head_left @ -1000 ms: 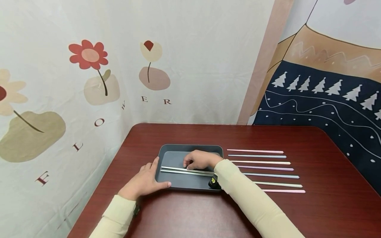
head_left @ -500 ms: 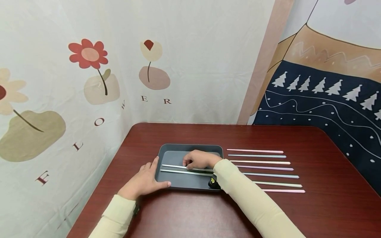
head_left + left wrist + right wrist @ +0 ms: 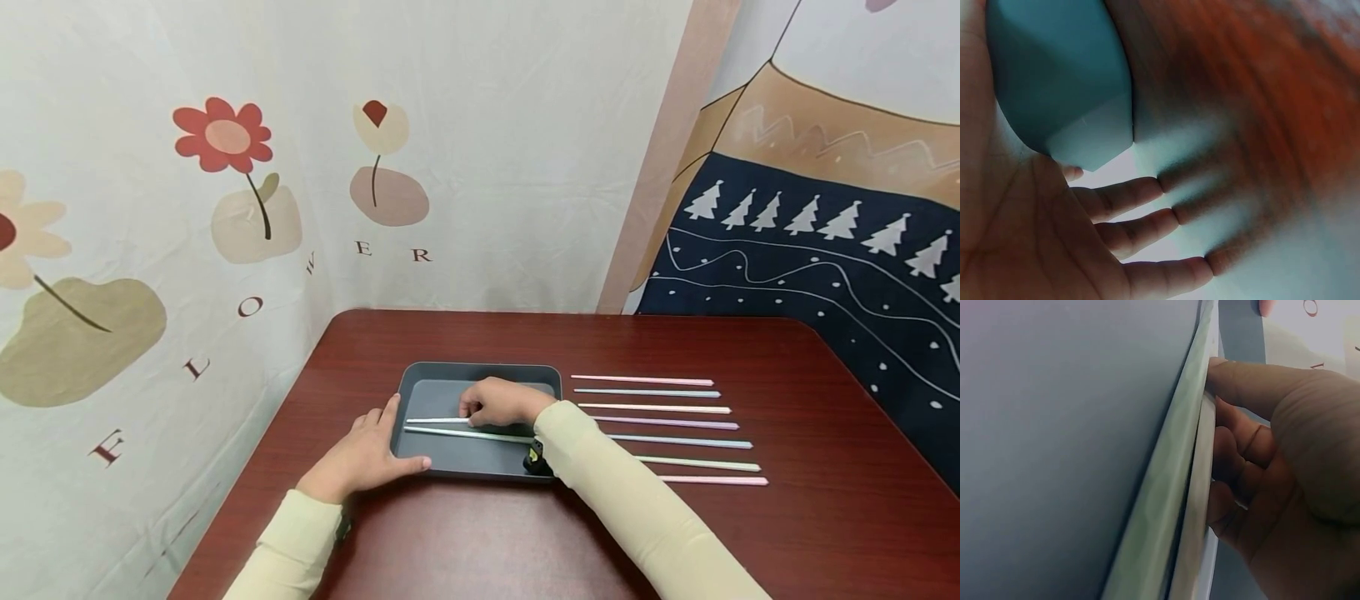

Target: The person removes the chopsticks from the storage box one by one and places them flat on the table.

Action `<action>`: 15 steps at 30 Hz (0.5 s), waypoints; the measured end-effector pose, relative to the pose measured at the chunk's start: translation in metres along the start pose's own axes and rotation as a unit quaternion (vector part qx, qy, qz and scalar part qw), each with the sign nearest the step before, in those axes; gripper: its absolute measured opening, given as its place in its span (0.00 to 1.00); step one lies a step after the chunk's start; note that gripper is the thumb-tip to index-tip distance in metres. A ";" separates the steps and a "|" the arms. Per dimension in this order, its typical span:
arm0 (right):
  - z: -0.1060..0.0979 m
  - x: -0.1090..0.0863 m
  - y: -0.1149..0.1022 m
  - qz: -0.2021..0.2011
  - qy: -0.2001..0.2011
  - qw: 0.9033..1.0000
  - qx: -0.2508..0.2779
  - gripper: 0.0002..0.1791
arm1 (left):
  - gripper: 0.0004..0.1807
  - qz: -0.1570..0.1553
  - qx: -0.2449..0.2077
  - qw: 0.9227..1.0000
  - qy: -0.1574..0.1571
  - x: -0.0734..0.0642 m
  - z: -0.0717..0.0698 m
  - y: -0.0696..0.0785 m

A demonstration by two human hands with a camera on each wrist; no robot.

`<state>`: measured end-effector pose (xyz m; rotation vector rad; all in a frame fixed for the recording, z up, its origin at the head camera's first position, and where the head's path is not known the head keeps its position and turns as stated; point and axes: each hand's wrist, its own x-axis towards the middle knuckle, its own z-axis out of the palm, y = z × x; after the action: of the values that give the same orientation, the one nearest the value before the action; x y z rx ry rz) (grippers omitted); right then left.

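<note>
A dark grey rectangular tray (image 3: 480, 468) lies on the table, with pale chopsticks inside it. My left hand (image 3: 363, 457) rests at the tray's left end, thumb along the front rim and fingers spread by the side wall. In the left wrist view the tray's side (image 3: 1060, 81) stands against that palm. My right hand (image 3: 501, 402) reaches into the tray and pinches a whitish chopstick (image 3: 435, 420). A pale green chopstick (image 3: 1160, 481) runs just in front of it, beside a cream chopstick (image 3: 1196, 494) right at the fingertips in the right wrist view. My right forearm hides their right ends.
Right of the tray, several pastel chopsticks lie in a row, among them a pink chopstick (image 3: 641, 380) at the back and a purple chopstick (image 3: 675, 423). The reddish-brown table (image 3: 480, 533) meets a printed cloth (image 3: 510, 167) behind it.
The whitish chopstick under my right hand shifts away from the green one, then its left end settles a little back toward it. My left hand stays in place.
</note>
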<state>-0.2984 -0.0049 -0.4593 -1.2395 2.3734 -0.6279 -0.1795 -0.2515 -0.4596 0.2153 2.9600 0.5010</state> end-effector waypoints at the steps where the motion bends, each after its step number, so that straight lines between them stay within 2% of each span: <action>1: 0.000 0.000 0.000 0.000 0.000 1.000 0.000 0.07 | 0.71 0.000 0.000 1.000 0.000 0.000 0.000 0.000; 15: -0.010 -0.005 -0.007 0.013 0.001 1.000 0.001 0.08 | 0.71 -0.002 -0.001 1.000 -0.001 -0.001 -0.002 0.001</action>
<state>-0.2970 -0.0020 -0.4465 -1.2064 2.3852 -0.6229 -0.1791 -0.2514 -0.4572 0.2098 2.9577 0.5046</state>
